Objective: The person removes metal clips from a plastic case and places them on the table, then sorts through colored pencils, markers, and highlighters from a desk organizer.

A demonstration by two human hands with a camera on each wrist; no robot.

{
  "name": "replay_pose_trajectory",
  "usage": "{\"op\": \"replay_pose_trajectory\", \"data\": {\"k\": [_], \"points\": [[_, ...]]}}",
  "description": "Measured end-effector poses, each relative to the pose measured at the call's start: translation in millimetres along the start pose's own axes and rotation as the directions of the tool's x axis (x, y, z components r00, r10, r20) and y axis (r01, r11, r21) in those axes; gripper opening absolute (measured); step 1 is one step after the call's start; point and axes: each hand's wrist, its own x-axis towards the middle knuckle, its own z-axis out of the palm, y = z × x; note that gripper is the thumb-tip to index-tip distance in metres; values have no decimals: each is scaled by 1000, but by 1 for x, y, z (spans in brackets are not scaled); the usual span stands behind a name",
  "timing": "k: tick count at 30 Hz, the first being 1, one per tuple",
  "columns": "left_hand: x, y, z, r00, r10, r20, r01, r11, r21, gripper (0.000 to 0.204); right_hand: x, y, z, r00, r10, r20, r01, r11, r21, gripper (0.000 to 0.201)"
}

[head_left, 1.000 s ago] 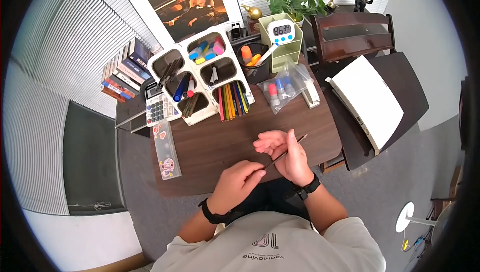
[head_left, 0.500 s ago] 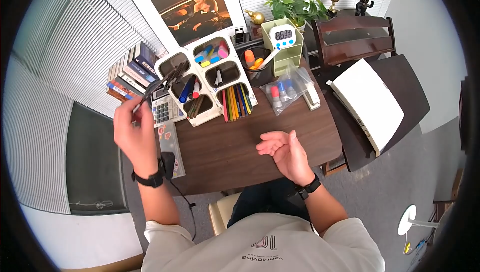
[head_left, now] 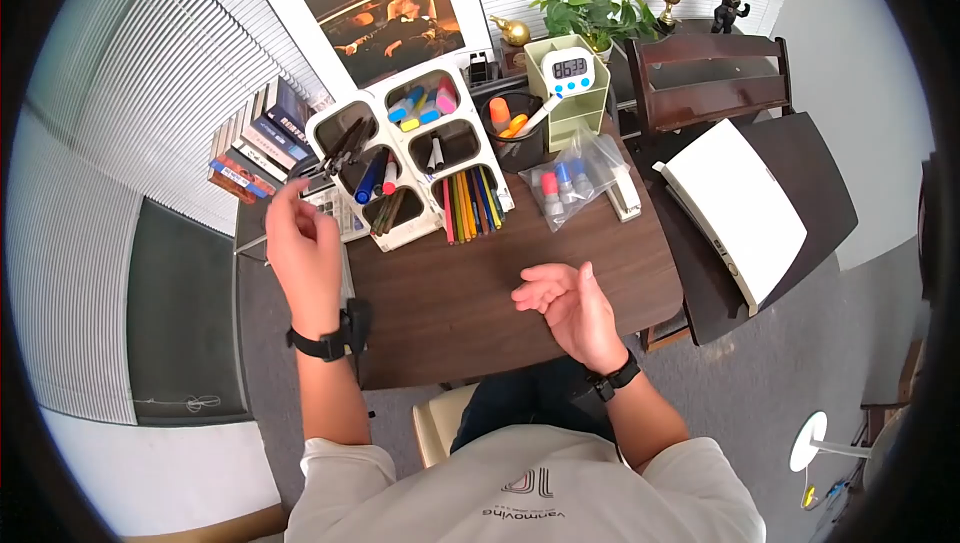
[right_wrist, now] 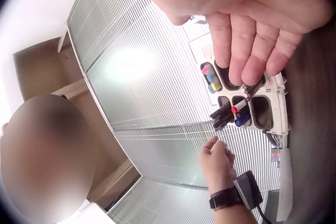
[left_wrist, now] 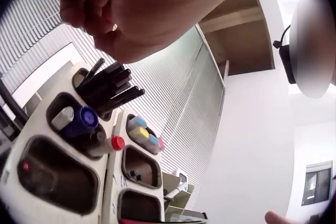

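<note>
My left hand (head_left: 305,258) hovers at the left side of the white desk organizer (head_left: 410,235), fingers loosely bent and nothing seen between them. Its fingertips are near a bundle of black pens (left_wrist: 107,85) that lean out of the back left compartment. Blue and red markers (head_left: 375,178) stand in the compartment beside it. My right hand (head_left: 575,313) is held over the front of the table, palm turned up and fingers relaxed, with nothing in it. Colored pencils (head_left: 468,205) fill the organizer's front right compartment.
Behind the left hand are a calculator (head_left: 350,221) and a row of books (head_left: 262,133). Right of the organizer stand a black pen cup (head_left: 515,153), a green holder (head_left: 575,113) with a white timer (head_left: 568,71), a plastic bag of bottles (head_left: 570,188) and a stapler (head_left: 625,193).
My left hand carried a thin dark pen from beside my right palm to the organizer's black pens, let go, and drew back slightly. The right hand has stayed nearly still.
</note>
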Motion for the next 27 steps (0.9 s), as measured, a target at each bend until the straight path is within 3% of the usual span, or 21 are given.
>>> {"op": "replay_pose_trajectory", "data": {"k": [3, 5, 7, 11, 14, 17, 24, 27], "points": [[-22, -12, 12, 991, 99, 95, -96, 995, -30, 33, 1, 0, -2, 1000, 0, 11, 0, 1000, -11, 78], [-24, -6, 18, 985, 63, 163, -60, 998, -22, 34, 1, 0, -4, 998, -13, 55, 12, 1000, 13, 74], [-19, -5, 26, 912, 391, 122, -406, 902, 146, 36, 1, -1, -4, 998, -12, 54, 12, 1000, 9, 74], [-5, 8, 33, 870, 404, 283, -444, 891, 92, 42, 1, -1, 0, 1000, -14, 12, 14, 1000, -13, 77], [4, 6, 43, 825, 463, 323, -519, 847, 113, 39, 0, -1, -1, 1000, -5, 14, 5, 1000, -12, 76], [9, -1, 52, 845, 404, 350, -473, 870, 138, 34, 1, 0, -1, 1000, 3, 11, -3, 1000, -10, 76], [10, -15, 54, 874, 382, 301, -410, 911, 33, 35, 1, 0, -2, 1000, 4, 16, -3, 1000, -13, 76], [8, 1, 52, 850, 469, 238, -484, 875, 4, 31, 1, 1, -5, 998, -6, 57, 5, 1000, 16, 73]]}}
